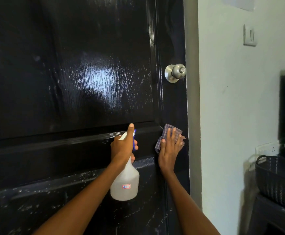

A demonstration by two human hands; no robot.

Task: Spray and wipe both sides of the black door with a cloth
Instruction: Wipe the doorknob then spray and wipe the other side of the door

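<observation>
Black gloss paint fills most of my view: the door stands shut or nearly so against its grey frame edge, and I am working on the face that carries the steel knob. My left hand is curled round the neck of a translucent spray bottle, thumb lying up along the head, fingers wrapped at the blue trigger; the nozzle points at the door. My right hand lies flat with fingers straight, pressing a checked cloth against the right-hand stile just below the upper panel, well under the knob.

The upper panel shines with a wet, streaky sheen, so I judge it sprayed and probably wiped over at least once. Lower down, the rail and bottom panel carry pale droplets and foamy specks that look unwiped. I would say this face is somewhere about halfway, with the cloth work moving down toward those wet patches. The other face of the door is out of sight, and I cannot tell whether it has been cleaned.

A dark woven basket sits to the right on a stand by the wall.
</observation>
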